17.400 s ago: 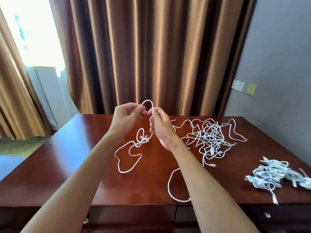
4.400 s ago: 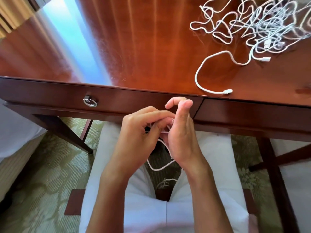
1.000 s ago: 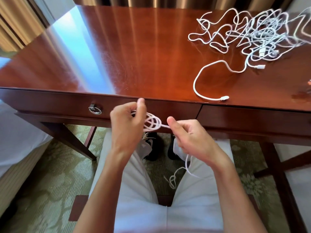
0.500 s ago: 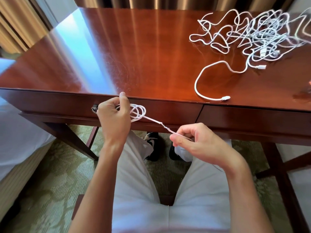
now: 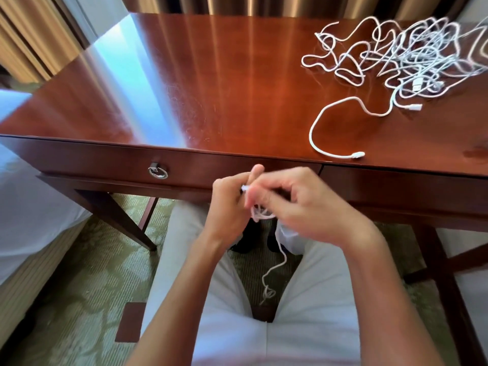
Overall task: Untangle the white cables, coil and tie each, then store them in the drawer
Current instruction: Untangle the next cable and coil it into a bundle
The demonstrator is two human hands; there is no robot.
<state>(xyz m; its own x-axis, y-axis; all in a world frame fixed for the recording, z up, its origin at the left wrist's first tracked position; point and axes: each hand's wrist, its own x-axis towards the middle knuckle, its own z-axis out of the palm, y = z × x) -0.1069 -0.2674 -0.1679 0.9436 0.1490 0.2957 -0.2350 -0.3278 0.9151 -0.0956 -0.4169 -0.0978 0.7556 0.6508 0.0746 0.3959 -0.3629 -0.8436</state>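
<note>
Half a second ago the hands were apart with a strand of white cable stretched taut between them; now they have come together in front of the drawer, and the strand no longer shows. The small coil of white cable (image 5: 260, 213) sits between the two hands, just below the drawer front and above the lap. The left hand (image 5: 229, 207) curls its fingers round the coil from the left, with a short white tip poking out at the top beside its thumb. The right hand (image 5: 298, 204) is blurred by motion; its fingers are bent over the coil from the right and appear to pinch the cable. A few thin white loops show beneath the fingers, bunched tightly. From them a loose tail (image 5: 274, 265) hangs between the white-trousered knees, wavy, ending in a small kinked curl.

The drawer (image 5: 200, 165) is closed, dark wood, with a metal ring pull (image 5: 158, 172) left of the hands. Above the drawer front spreads the glossy desk top (image 5: 211, 88). On it, up and to the right of the drawer, lies the tangled heap of white cables (image 5: 412, 56), one long end (image 5: 332, 122) curving out toward the desk's front edge, its plug just short of it. Patterned green carpet (image 5: 87, 273) lies beneath the desk.
</note>
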